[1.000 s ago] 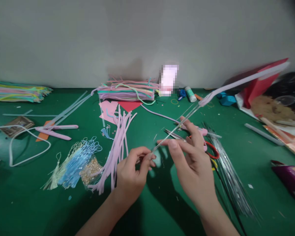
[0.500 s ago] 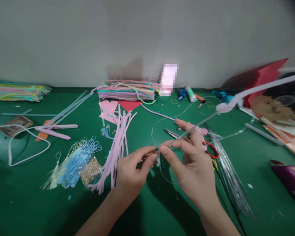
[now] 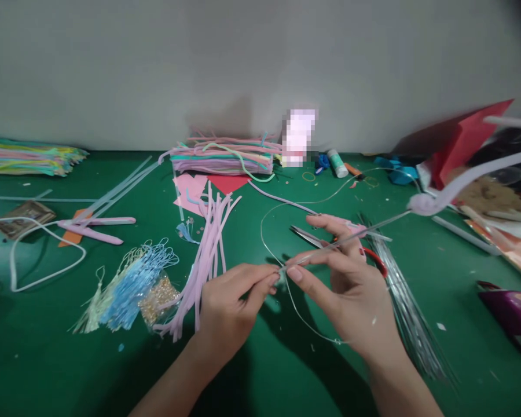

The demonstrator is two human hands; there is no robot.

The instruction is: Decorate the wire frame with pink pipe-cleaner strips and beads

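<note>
In the head view, my right hand pinches a thin, straight wire stem between thumb and fingers. The stem slants up to the right and ends in a fuzzy lilac pipe cleaner. My left hand is closed at the stem's lower end, its fingertips almost touching those of my right hand. Something small and pale shows there; its shape is unclear. A clear thread crosses by the fingertips and loops around both above and below. Behind my right hand lie open-bladed scissors, partly hidden.
Lilac pipe cleaners lie left of my hands, beside tassels and a bag of gold beads. Wires lie to the right, near a purple tool. A pipe-cleaner bundle and a glue stick stand behind.
The stem and its lilac end have shifted right and slightly down. My right hand has moved a little right; the thread loop below it now hangs wider and lower.
</note>
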